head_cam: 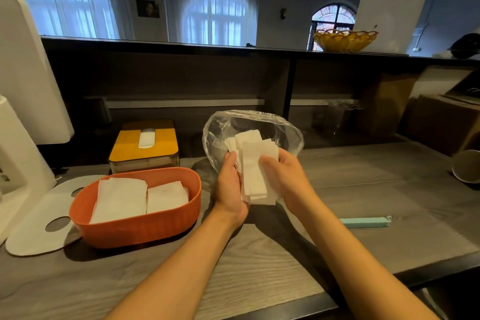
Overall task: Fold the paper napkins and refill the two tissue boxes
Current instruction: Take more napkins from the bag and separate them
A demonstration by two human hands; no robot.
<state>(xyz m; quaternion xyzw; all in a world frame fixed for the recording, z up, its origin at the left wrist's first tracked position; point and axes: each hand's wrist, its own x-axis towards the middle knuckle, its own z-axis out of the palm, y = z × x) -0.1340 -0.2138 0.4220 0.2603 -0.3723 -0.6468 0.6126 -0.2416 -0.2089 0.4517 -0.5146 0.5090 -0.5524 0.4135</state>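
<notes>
Head view: my left hand (231,184) and right hand (284,176) pinch the loose napkin stack (255,171) over the table (389,189). I reckon the uneven sheets could fan and slip before reaching the orange box (140,226).

no readable text, labels, brands or numbers on anything in view

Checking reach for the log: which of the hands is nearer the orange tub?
Left. The left hand holds the napkins just right of the orange tub; the right hand is farther right.
</notes>
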